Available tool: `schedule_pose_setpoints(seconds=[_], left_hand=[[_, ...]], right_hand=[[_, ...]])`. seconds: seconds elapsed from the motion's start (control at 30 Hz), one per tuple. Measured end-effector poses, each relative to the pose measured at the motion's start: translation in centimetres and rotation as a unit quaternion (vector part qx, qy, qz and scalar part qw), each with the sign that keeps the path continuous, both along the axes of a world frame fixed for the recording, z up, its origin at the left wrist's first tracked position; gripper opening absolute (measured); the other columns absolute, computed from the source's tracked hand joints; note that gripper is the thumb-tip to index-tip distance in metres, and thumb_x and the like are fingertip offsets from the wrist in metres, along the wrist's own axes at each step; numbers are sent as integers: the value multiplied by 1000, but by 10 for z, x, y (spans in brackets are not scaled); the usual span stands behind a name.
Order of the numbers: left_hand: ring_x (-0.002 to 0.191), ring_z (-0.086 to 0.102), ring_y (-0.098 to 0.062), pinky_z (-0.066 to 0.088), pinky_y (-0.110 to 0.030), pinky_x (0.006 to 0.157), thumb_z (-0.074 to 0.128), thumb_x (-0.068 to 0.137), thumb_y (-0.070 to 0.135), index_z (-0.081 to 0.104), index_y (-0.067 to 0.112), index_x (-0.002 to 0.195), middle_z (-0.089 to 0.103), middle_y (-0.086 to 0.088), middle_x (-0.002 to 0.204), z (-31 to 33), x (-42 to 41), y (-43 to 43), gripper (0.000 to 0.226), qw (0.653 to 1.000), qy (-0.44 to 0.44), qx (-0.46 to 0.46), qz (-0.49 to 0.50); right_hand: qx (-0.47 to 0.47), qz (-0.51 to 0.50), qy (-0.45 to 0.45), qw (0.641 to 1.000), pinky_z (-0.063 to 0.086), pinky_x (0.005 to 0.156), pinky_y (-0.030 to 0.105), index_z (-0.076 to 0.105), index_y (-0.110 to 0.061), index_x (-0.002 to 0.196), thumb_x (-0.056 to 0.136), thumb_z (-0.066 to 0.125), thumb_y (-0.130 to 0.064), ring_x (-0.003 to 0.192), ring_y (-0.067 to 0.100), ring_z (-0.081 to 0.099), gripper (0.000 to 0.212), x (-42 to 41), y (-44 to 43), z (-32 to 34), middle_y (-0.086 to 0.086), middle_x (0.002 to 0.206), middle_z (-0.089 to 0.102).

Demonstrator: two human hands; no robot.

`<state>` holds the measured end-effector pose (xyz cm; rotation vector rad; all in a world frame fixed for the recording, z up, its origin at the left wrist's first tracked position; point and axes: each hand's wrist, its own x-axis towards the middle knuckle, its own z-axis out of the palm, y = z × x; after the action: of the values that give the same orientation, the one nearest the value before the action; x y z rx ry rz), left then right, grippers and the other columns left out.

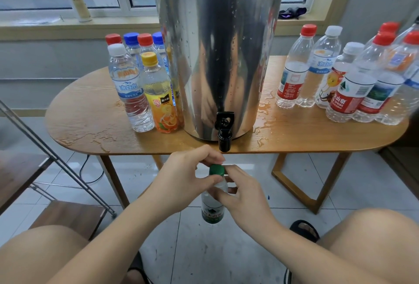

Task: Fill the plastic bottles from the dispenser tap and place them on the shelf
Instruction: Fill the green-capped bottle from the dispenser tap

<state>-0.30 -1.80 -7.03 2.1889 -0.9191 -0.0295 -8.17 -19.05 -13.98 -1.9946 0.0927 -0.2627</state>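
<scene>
A clear plastic bottle with a green-and-white label hangs upright just below the black tap of the steel dispenser. My left hand pinches its green cap between thumb and fingers. My right hand grips the bottle's neck and shoulder from the right. Both hands are in front of the table edge, above the floor.
The wet wooden table carries several capped bottles left and right of the dispenser. A metal-framed shelf with wooden boards stands at the left. My bare knees and sandalled feet are at the bottom, on a tiled floor.
</scene>
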Motion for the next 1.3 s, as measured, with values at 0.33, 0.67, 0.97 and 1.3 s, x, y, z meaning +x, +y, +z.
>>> schedule_pose_setpoints(seconds=[0.33, 0.67, 0.97, 1.3], left_hand=[[99, 62, -7, 51, -20, 75, 82, 77, 65, 69, 40, 117, 61, 21, 96, -1, 1, -3, 49, 997, -51, 33, 42], [98, 66, -7, 49, -16, 76, 89, 81, 51, 71, 37, 109, 66, 22, 98, -3, 1, -4, 37, 998, -49, 17, 32], [98, 68, -1, 51, -12, 81, 93, 82, 31, 71, 37, 110, 72, 23, 94, 0, -4, -9, 36, 999, -20, 22, 26], [89, 66, -2, 53, -16, 74, 87, 79, 57, 73, 33, 104, 67, 23, 90, 4, -4, -8, 37, 996, -64, 39, 51]], right_hand=[[-25, 4, -10, 1000, 56, 82, 36, 68, -38, 109, 95, 80, -33, 103, 11, 63, 18, 2, -1, 1, -16, 104, 67], [-32, -5, -9, 999, 57, 85, 36, 71, -37, 117, 93, 83, -30, 106, 9, 64, 28, 2, -2, 0, -19, 108, 67], [-27, -8, -13, 1000, 56, 84, 24, 72, -37, 123, 93, 84, -29, 110, 7, 65, 33, -1, -3, 1, -20, 111, 70], [-41, -13, -16, 999, 47, 76, 15, 68, -45, 110, 93, 82, -32, 103, 6, 63, 26, 1, -4, 6, -23, 103, 66]])
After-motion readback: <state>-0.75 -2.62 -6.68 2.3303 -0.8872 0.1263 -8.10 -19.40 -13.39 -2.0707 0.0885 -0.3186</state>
